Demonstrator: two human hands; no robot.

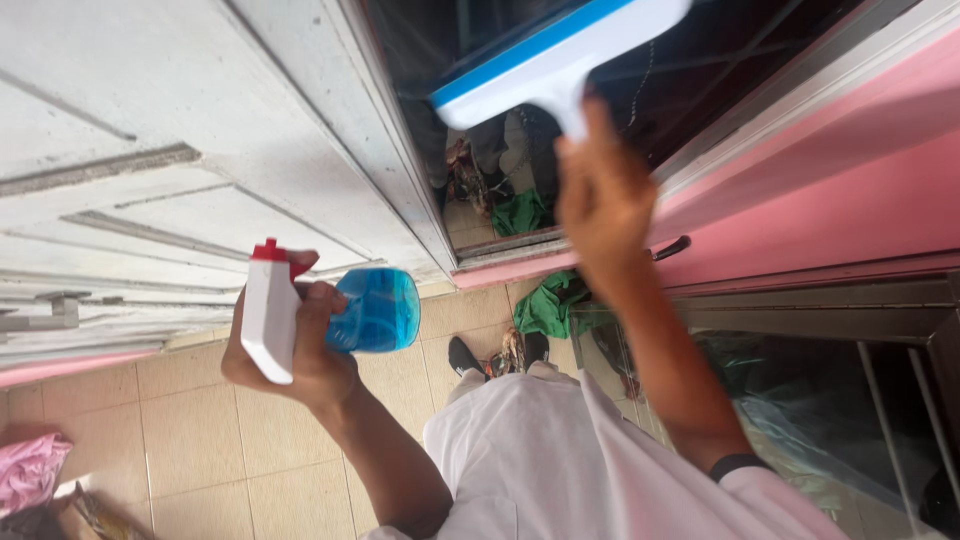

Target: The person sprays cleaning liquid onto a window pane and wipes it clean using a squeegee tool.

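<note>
While the squeegee [560,55] presses its blue-edged blade against the dark window glass [700,70] at far right, the right hand [600,200] is closed around its short white handle, the sound place to grip; it looks light and stiff. The left hand [310,340] is wrapped about a blue spray bottle [375,310] at left, likely slippery if wet. A green cloth [545,305] lies on the tiled floor [200,430] below.

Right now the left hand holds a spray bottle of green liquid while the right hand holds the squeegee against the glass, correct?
Not quite. The head view shows the liquid in the spray bottle is blue, not green. The rest stands: the left hand holds it, and the right hand holds the squeegee against the glass.
</note>
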